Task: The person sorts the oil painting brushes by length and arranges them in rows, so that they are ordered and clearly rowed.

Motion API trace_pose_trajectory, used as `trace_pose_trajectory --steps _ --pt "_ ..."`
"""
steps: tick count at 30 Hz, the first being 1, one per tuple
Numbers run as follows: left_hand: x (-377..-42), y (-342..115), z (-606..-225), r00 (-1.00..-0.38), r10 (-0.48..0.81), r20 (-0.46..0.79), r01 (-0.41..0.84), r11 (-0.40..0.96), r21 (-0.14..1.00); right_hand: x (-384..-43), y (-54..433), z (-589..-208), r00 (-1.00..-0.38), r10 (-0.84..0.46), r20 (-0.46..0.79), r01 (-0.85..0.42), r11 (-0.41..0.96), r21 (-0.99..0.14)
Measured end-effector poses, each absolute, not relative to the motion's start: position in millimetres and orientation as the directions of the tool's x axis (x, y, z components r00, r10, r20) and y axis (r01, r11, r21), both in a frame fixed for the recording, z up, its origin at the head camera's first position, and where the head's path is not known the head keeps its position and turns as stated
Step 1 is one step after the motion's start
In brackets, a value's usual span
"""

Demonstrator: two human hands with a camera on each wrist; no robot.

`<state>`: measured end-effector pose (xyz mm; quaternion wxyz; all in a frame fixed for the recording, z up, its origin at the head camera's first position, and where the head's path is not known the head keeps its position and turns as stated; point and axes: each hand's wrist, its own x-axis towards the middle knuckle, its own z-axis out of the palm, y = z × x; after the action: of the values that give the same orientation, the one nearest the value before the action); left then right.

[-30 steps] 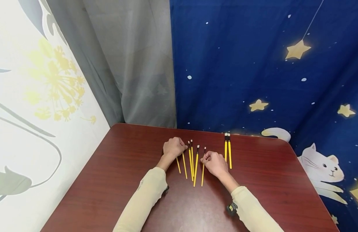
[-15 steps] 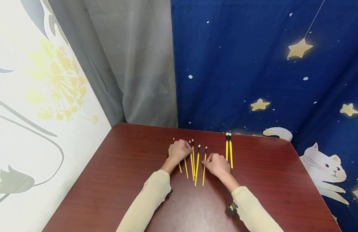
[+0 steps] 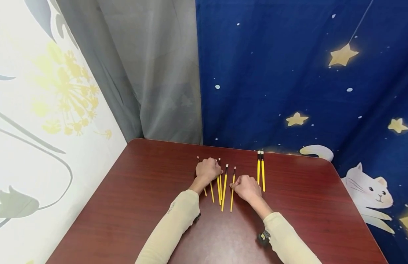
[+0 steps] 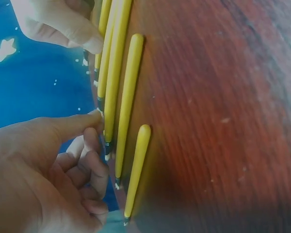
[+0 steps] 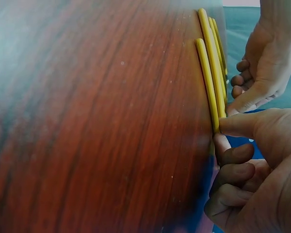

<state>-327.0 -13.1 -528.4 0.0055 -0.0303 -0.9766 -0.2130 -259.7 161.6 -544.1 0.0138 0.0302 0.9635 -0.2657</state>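
Observation:
Several paintbrushes with yellow handles, dark ferrules and white bristles lie fanned out, bristles toward the far edge. My left hand is over the left part of the fan, hiding some bristle ends. In the left wrist view, its thumb and forefinger pinch near the dark ferrule of a middle paintbrush. My right hand pinches the thin rightmost paintbrush of the fan by its handle, thumb against forefinger, other fingers curled. Just left of that brush lies a thicker paintbrush, apart from both hands in the head view.
Two larger paintbrushes lie side by side beyond my right hand, near the far edge of the reddish-brown wooden table. Behind the table hang a grey curtain and a blue star-patterned curtain.
My left hand has moved right, from the leftmost paintbrushes to the middle ones, uncovering the leftmost bristle tip. My right hand has stayed nearly still at the thin right paintbrush.

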Motion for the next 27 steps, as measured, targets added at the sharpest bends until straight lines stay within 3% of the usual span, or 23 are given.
trace_pose_trajectory --steps 14,27 --pt "-327 -6 -524 -0.998 0.056 -0.018 0.047 0.948 0.314 -259 160 -544 -0.998 0.055 -0.037 0.066 0.86 -0.506" --pt "-324 3 -521 -0.999 0.046 0.021 0.05 0.975 0.215 -260 158 -542 -0.997 0.055 -0.047 0.071 0.87 -0.488"
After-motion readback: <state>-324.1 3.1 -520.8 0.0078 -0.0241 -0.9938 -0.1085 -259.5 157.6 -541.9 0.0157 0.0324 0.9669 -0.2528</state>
